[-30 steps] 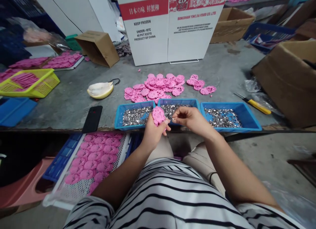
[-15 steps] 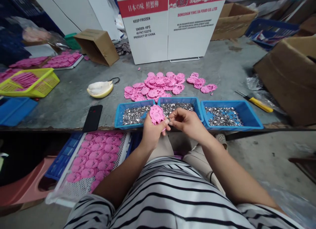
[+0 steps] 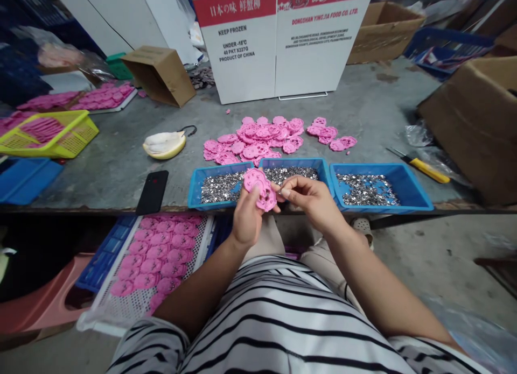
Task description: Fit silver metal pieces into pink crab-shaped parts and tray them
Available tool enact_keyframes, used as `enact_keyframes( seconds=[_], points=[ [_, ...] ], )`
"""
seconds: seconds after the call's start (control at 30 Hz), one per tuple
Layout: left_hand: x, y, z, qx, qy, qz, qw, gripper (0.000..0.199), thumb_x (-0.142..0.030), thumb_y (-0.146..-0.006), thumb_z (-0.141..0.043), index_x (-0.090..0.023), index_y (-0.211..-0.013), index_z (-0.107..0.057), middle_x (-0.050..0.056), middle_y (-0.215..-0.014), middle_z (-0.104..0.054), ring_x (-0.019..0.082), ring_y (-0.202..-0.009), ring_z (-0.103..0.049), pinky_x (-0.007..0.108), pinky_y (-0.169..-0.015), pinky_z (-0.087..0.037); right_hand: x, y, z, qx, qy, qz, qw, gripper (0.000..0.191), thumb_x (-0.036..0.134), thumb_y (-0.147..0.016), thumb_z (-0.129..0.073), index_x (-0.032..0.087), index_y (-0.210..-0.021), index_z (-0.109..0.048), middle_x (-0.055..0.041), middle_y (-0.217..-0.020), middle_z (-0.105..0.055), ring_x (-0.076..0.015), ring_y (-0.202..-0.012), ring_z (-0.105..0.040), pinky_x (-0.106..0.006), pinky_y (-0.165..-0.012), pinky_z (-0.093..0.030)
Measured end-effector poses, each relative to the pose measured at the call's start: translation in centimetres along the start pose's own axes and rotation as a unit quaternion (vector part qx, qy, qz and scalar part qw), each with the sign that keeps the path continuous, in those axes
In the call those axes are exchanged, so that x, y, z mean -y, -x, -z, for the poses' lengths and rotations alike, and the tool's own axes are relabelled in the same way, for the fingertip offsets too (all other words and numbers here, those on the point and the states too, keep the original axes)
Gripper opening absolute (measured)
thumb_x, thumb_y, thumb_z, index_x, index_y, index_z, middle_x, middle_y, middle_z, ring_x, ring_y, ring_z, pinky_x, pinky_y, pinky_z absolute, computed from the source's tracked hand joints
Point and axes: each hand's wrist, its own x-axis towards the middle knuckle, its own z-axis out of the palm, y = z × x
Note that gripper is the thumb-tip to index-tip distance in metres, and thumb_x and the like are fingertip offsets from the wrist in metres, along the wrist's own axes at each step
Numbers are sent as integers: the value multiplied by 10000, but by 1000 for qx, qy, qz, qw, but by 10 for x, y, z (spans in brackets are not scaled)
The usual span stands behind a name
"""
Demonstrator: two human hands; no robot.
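Observation:
A pink plastic piece with cut-out holes (image 3: 260, 190) is gripped between the thumb and fingers of my left hand (image 3: 247, 215). Just right of it, the thumb and fingertips of my right hand (image 3: 313, 199) are pinched together; whatever they hold is too small to make out. Both hands hover over the front rim of the middle blue tray (image 3: 329, 177), which contains small shiny metal parts. Similar metal parts lie in the left blue tray (image 3: 194, 188) and the right blue tray (image 3: 416, 193). Behind the trays lies a loose pile of pink pieces (image 3: 258, 134).
A black phone (image 3: 152, 192) and a yellow fruit rind (image 3: 165, 145) lie to the left. On the right are a yellow-handled screwdriver (image 3: 430, 170) and a cardboard box (image 3: 468, 132). A white carton (image 3: 278, 67) stands behind. Below the table edge, a white crate (image 3: 121, 245) holds rows of pink pieces.
The pink piece has turned in my left hand, and my left thumb now lies across its face. My right hand has drawn slightly to the right, fingers still pinched.

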Motion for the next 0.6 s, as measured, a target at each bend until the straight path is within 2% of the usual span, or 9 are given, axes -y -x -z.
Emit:
enact_keyframes(
  seconds=[0.1,0.23,0.37,0.6],
  points=[
    [-4,2,2,48,68,48,995,479,-422,-820,-555,-204,-1246,-541,103,-1111,-683,254,-1059,-647,371,-804,-562,3,1,2,-29,40,42,998,282,445,-707,-754,207,-633,-624,-74,-1022,-624,-222,-990,-600,-436,-942,-467],
    [-7,6,5,63,92,47,993,571,-312,-786,-608,-242,-1342,-500,94,-1259,-640,257,-1254,-555,416,-1013,-478,4,1,1,-25,98,72,992,177,338,-757,-717,203,-657,-659,-103,-1140,-637,-272,-1226,-519,-474,-1065,-367],
    [-6,9,5,77,116,48,989,612,-241,-747,-629,-267,-1344,-499,81,-1290,-624,257,-1285,-533,446,-1058,-449,3,1,-2,-20,111,89,990,111,250,-761,-696,204,-668,-655,-94,-1142,-661,-270,-1264,-499,-477,-1095,-319],
    [-6,10,2,83,132,55,986,624,-223,-732,-618,-255,-1344,-498,84,-1278,-629,274,-1271,-549,470,-1054,-455,6,2,-1,3,153,88,984,96,217,-759,-683,199,-671,-650,-92,-1194,-642,-270,-1261,-504,-484,-1092,-315]
  ],
)
